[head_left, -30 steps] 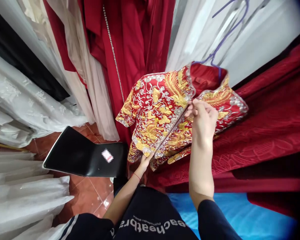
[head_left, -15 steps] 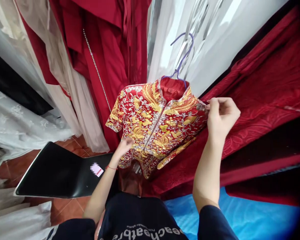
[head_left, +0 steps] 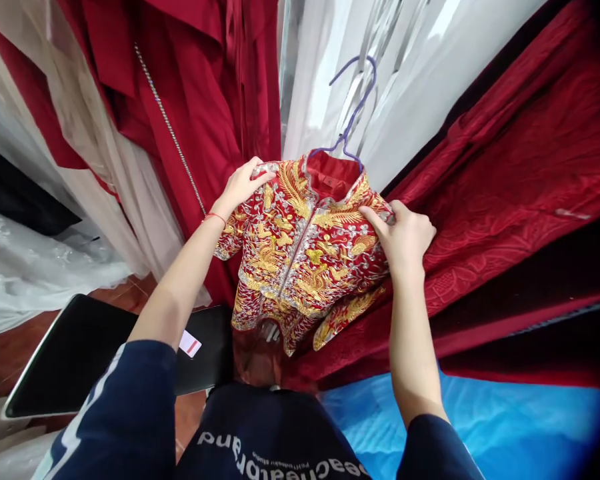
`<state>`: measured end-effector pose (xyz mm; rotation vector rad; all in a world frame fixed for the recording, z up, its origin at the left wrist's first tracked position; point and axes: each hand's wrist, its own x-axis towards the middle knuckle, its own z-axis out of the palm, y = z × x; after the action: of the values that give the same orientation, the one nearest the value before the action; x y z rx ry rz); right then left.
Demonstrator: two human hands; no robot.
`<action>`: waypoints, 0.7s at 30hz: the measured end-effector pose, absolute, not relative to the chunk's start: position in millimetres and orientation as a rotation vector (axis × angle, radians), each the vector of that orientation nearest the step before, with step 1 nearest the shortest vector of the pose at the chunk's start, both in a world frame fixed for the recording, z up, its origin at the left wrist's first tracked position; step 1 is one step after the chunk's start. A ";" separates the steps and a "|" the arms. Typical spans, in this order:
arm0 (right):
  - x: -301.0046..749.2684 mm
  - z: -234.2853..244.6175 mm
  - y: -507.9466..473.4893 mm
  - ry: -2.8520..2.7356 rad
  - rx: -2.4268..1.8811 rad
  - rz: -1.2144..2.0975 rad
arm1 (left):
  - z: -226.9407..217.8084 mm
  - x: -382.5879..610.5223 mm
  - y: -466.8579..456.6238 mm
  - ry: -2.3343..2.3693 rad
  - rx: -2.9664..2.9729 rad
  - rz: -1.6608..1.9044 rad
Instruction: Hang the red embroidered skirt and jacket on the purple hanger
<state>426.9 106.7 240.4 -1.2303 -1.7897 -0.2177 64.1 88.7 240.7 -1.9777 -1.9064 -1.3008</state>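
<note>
Head: two hands [head_left: 243, 185] [head_left: 409, 235] on one jacket [head_left: 307, 257]

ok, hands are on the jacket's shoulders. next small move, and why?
Probably a slight lift with the right hand, to level the jacket on its hanger. The left hand and right hand each grip one shoulder, and the right hand's side sits lower in the picture.

A black chair [head_left: 75, 357] stands on a reddish tiled floor [head_left: 187, 417] near hanging red cloth [head_left: 190, 87] and white cloth [head_left: 35, 257], with blue fabric [head_left: 520, 423] at lower right and light glinting off white covers [head_left: 425, 87].
</note>
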 end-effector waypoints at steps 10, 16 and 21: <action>439.7 241.7 131.2 -1.694 -1.226 0.046 | 211.9 57.2 116.5 -1.821 -1.696 -1.319; 433.9 237.9 108.1 -1.664 -1.187 -0.034 | 207.9 56.3 111.3 -1.769 -1.728 -1.366; 433.3 240.3 104.3 -1.690 -1.213 -0.024 | 207.0 55.0 108.5 -1.733 -1.737 -1.376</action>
<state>433.3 104.3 240.3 -1.2127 -1.6902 -0.0243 55.0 108.5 207.0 -1.7371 -1.7334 -1.3759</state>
